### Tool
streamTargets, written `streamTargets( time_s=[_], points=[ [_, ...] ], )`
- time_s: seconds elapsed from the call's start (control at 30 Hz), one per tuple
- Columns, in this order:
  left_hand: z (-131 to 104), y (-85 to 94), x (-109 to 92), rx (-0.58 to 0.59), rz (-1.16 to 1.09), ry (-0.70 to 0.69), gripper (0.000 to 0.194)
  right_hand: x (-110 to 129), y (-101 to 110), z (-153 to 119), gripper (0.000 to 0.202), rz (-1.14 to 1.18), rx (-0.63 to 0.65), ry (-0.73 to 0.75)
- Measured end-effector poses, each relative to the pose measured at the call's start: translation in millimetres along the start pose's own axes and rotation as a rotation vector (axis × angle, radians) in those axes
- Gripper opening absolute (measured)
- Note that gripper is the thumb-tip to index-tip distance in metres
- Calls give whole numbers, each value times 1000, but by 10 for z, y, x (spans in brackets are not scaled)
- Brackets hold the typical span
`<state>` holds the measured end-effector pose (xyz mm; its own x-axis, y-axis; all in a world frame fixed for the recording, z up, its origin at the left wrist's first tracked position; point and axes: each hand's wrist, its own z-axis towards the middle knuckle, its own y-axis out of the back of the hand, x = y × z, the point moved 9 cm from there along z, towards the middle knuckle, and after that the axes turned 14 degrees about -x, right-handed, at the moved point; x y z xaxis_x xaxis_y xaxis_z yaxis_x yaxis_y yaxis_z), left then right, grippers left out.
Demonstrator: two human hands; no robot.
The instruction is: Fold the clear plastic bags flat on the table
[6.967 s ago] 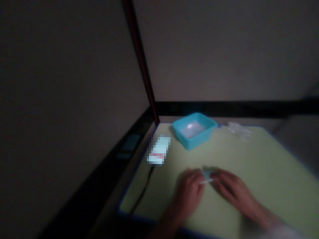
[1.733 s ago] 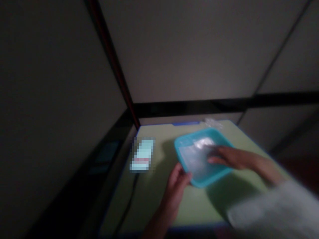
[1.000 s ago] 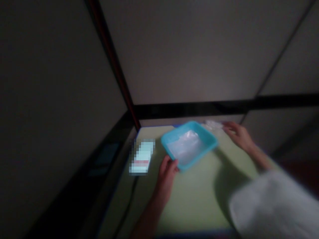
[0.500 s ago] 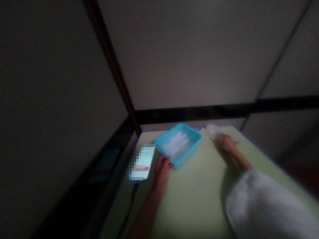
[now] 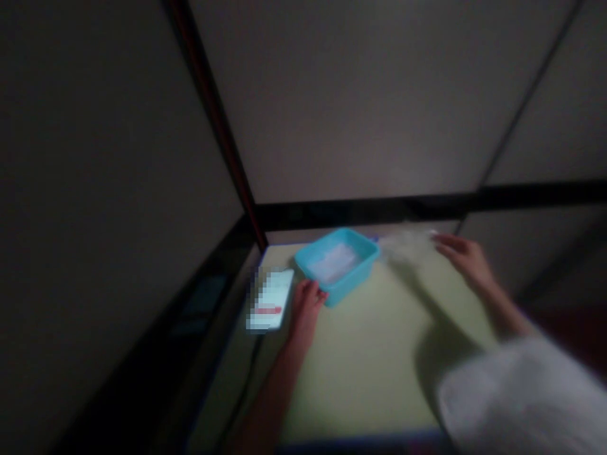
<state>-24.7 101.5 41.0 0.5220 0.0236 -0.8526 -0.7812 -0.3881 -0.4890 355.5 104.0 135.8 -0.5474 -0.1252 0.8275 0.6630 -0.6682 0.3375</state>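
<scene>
1. With the left hand, apparently gripping the turquoise basin at its near corner, fingers bent in narrowly against the rim; firmness of hold impossible to tell. Liable to swivel or tip the basin, from pulling on one corner alone.
2. With the right hand, to the right of the basin, fingers narrow, seemingly pinching an edge of the clear plastic. Prone to losing that edge, from a slick surface and a small pinch.
3. Just beside the basin's right corner, the clear plastic again, blurred and spread out. Could snag on the rim or drag across the table, through being held at one end only.
4. Inside the basin, a whitish film, too blurred for detail. Might cling to the clear plastic, from brushing too close.
5. Left of the basin, just beside the left hand, a lit phone with a dark cord. Easy to knock askew by shoving the basin leftward, or to tug by catching the cord.
</scene>
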Motion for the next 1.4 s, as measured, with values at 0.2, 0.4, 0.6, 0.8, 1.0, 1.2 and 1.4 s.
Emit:
streamTargets(
  time_s=[0.2,0.4,0.6,0.8,1.0,1.2,1.4],
  points=[
    [-194,114,-56,-9,-5,-60,36,584,127,-545,31,-125,104,234],
    [-561,116,-244,15,234,-336,24,1174,110,-1172,24,-38,325,373],
    [-743,-144,-14,288,439,-284,35,1225,239,-1344,19,183,333,117],
    [-417,-130,23,188,361,-202,37,550,308,-1173,23,283,116,-184],
    [-258,-114,-8,140,363,-183,24,-55,-155,-1351,40,181,343,-217],
    [-374,-35,-3,168,451,-237,13,-461,-392,-1720,47,142,530,-219],
    [-856,-368,-226,364,796,-686,23,-103,21,-1519,40,-135,263,190]
  ],
)
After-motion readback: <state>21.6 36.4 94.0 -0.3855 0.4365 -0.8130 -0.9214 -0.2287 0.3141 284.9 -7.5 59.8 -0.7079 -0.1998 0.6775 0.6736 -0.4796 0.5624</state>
